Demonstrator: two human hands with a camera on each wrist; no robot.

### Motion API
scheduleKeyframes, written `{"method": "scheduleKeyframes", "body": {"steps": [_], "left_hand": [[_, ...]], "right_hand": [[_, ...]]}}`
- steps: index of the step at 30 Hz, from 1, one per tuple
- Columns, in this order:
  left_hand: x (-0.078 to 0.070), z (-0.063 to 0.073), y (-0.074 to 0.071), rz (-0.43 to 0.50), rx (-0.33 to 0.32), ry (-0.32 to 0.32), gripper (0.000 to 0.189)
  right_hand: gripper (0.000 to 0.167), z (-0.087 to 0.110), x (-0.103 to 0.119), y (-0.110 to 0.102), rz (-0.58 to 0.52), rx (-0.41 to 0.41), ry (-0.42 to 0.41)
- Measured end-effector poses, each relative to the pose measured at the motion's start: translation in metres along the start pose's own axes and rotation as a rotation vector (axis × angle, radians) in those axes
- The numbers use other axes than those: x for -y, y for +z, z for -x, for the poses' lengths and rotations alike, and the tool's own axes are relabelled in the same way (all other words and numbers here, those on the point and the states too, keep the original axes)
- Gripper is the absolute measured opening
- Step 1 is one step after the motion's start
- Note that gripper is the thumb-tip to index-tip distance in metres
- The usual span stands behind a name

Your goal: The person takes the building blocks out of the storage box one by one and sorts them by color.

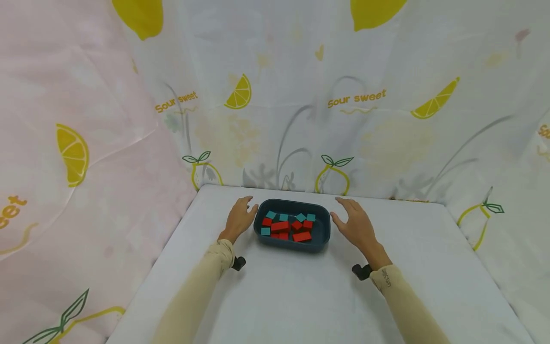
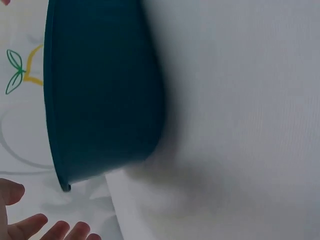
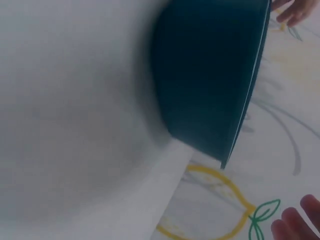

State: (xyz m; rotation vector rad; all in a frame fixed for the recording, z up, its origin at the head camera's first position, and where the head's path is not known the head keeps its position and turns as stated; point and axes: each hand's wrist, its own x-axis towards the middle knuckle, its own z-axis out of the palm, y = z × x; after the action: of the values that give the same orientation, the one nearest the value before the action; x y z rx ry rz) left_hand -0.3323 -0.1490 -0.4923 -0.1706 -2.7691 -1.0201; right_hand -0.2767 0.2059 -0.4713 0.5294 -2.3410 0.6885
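A dark teal plastic basin with rounded corners stands on the white table, holding several red blocks and several light teal blocks. Just off the basin's left end is my left hand, fingers spread and loosely bent, gripping nothing. My right hand is at the right end, a small gap from the rim, thumb and fingers apart. In the left wrist view the basin's outer wall shows beyond the fingers. The right wrist view has the wall too, with some fingertips at the corner.
The white table reaches to a hanging cloth printed with lemons, at the back and both sides. Black wrist mounts sit under both wrists, near beige sleeves.
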Motion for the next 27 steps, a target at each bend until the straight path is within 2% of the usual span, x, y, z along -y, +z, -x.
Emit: {"method": "scheduleKeyframes", "body": {"steps": [2,4,9,12,17,27], "left_hand": [[0.001,0.004,0.007,0.065,-0.007,-0.012,0.044],[0.002,0.006,0.014,0.093,-0.016,-0.012,0.042],[0.003,0.01,0.027,0.077,-0.013,0.011,0.038],[0.004,0.011,0.032,0.086,-0.006,0.02,0.038],[0.007,0.014,0.037,0.121,-0.009,-0.004,0.039],[0.011,0.018,0.042,0.167,-0.05,-0.011,0.04]], "right_hand": [[0.048,-0.002,0.008,0.009,-0.064,0.049,0.009],[0.048,-0.003,0.013,0.017,-0.107,0.112,0.032],[0.048,-0.005,0.018,0.036,-0.187,0.274,0.062],[0.046,-0.006,0.021,0.043,-0.218,0.336,0.06],[0.044,-0.008,0.025,0.052,-0.206,0.395,0.063],[0.041,-0.013,0.027,0.066,-0.105,0.527,0.156]]}}
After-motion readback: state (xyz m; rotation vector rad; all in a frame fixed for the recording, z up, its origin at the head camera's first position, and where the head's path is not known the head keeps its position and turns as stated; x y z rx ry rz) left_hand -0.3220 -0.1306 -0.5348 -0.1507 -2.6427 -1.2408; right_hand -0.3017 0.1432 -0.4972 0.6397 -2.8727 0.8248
